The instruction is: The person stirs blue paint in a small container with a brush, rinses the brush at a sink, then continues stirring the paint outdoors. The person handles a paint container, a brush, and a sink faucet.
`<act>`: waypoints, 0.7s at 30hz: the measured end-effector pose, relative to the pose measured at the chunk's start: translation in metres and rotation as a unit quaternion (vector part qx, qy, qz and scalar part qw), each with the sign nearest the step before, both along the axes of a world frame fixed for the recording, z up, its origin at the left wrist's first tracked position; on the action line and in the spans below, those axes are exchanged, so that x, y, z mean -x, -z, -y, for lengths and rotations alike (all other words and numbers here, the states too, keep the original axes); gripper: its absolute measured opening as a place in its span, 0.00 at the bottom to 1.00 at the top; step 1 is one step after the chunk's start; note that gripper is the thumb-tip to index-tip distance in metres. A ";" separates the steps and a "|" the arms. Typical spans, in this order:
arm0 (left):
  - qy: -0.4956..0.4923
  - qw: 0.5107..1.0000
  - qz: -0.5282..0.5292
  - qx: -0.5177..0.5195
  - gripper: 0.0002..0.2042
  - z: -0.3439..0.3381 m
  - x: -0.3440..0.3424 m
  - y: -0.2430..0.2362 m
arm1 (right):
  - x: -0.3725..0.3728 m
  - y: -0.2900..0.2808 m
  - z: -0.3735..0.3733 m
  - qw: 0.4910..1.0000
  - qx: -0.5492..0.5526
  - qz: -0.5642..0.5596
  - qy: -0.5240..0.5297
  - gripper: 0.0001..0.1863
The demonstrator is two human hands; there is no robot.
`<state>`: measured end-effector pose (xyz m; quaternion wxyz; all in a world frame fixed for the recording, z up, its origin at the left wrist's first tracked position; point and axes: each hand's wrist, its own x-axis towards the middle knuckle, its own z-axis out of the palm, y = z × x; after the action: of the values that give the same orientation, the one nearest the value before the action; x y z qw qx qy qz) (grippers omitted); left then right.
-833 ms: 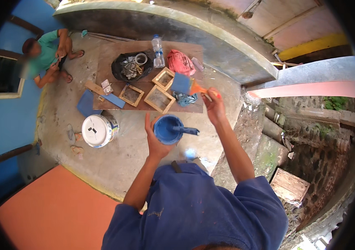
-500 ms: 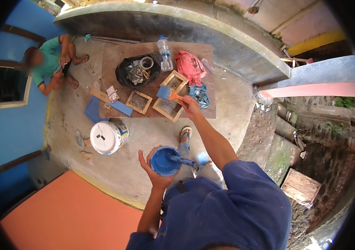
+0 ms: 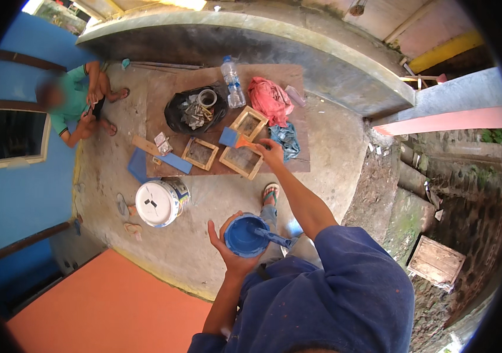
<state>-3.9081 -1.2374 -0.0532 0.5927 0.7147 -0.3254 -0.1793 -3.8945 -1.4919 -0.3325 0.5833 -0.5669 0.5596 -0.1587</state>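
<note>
My left hand (image 3: 230,250) is wrapped round a pot (image 3: 240,226) of blue paint, held low in front of my body. A blue-coated stick-like tool (image 3: 273,236) lies across its right rim. In my right hand (image 3: 271,154) is a paintbrush (image 3: 243,141) with an orange handle and blue on its broad head. The brush hovers over or touches two small wooden frames, a far one (image 3: 257,132) and a near one (image 3: 251,174); I cannot tell which. Left of them lies another wooden frame (image 3: 211,161). All three rest on a brown board (image 3: 171,76).
The board also bears a black bag (image 3: 174,115) of scraps, a plastic bottle (image 3: 233,82), a red cloth (image 3: 270,99) and a dark teal bag (image 3: 284,142). A white-lidded bucket (image 3: 157,203) stands nearer left. A person (image 3: 74,97) crouches by the blue wall. A low wall (image 3: 251,50) curves behind.
The whole view has shifted slightly. The brush has moved a little left relative to the frames. Both hands keep their hold on the brush and the pot.
</note>
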 end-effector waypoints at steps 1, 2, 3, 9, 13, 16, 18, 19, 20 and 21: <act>0.011 1.000 -0.004 0.006 0.74 0.005 0.000 -0.003 | 0.010 -0.001 0.003 0.997 0.060 -0.037 -0.020 0.19; 0.022 1.000 -0.002 0.011 0.74 0.011 0.000 -0.006 | 0.017 -0.003 0.007 0.983 0.181 -0.025 -0.009 0.19; 0.036 0.999 0.001 0.017 0.73 0.018 -0.003 -0.007 | 0.024 -0.004 0.010 0.954 0.299 -0.016 0.003 0.18; 0.092 0.994 0.004 0.063 0.71 0.063 0.000 -0.018 | 0.129 -0.235 0.004 0.965 0.072 0.102 -0.232 0.20; 0.182 0.973 0.000 0.143 0.67 0.105 0.014 -0.038 | 0.211 -0.388 -0.004 0.932 0.129 0.156 -0.301 0.34; 0.242 0.952 0.003 0.188 0.67 0.136 0.033 -0.047 | 0.236 -0.454 -0.015 0.928 0.234 0.089 -0.278 0.31; 0.294 0.939 -0.010 0.177 0.68 0.150 0.047 -0.054 | 0.248 -0.471 -0.023 0.913 0.311 0.047 -0.261 0.24; 0.319 0.933 -0.017 0.169 0.69 0.153 0.055 -0.057 | 0.252 -0.476 -0.027 0.909 0.338 0.043 -0.240 0.21; 0.341 0.924 -0.025 0.170 0.69 0.157 0.063 -0.064 | 0.254 -0.483 -0.029 0.903 0.367 0.039 -0.220 0.19; 0.360 0.915 -0.033 0.178 0.69 0.163 0.072 -0.068 | 0.257 -0.490 -0.031 0.895 0.396 0.034 -0.201 0.16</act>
<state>-3.9796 -1.4003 0.0150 0.6159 0.4254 -0.5673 -0.3433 -4.1516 -1.4609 0.1571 0.3490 -0.8453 0.3045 -0.2663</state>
